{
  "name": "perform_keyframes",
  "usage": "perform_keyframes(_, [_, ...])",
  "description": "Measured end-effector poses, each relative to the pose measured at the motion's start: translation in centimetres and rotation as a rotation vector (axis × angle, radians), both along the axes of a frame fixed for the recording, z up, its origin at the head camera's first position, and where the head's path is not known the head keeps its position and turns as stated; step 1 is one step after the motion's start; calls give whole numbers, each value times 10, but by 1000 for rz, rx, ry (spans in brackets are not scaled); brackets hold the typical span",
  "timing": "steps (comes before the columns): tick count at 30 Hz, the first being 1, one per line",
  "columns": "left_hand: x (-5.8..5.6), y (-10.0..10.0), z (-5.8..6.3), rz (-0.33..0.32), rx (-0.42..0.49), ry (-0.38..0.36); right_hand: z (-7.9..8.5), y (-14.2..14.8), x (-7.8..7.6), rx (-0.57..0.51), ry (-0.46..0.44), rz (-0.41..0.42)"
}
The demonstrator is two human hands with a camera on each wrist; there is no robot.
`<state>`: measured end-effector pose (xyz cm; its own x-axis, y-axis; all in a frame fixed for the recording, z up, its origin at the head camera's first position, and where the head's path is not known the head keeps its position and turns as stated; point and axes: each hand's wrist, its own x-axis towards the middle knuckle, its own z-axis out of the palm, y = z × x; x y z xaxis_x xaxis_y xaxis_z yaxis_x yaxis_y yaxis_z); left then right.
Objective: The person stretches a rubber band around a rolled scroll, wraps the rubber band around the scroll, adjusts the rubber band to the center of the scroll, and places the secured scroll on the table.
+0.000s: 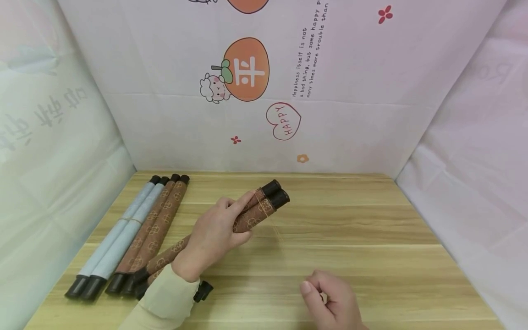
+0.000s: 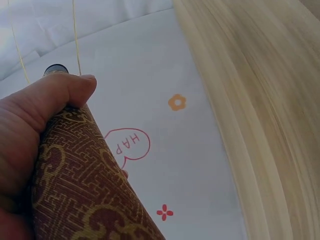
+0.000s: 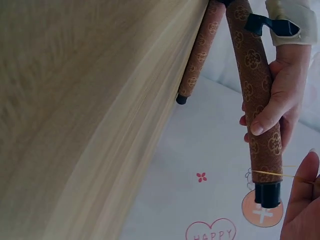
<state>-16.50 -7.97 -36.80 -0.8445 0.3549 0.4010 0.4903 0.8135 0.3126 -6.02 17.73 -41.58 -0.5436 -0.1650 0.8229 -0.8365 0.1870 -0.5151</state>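
My left hand grips a pair of brown, gold-patterned rolled scrolls with black end caps. The pair slants up from the table, its far end raised and its near end by the other scrolls at left. A thin yellow string goes round the scrolls near their far caps. It runs across to my right hand, whose fingers appear to pinch it in the right wrist view. Seen from the head, the right hand is curled low over the front of the table, apart from the scrolls.
At left on the wooden table lie two light blue scrolls tied with string. Beside them rest two more brown scrolls. White printed cloth walls the back and both sides.
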Motion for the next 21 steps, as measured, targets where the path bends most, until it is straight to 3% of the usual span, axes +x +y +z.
perform_keyframes(4, [2,-1,3,-5,23,51,-2,8,9,-30,-371,-75])
perform_keyframes(5, [2,-1,3,-9,31,66,-1,9,10,-52,-462,-68])
perform_keyframes(8, [5,-1,5,-22,47,106,2,14,5,-164,-668,54])
perform_keyframes(15, [13,0,9,-84,65,178,12,23,-15,-504,-1067,473])
perform_keyframes(21, [23,2,14,-171,59,283,14,24,-30,-912,-1304,1030])
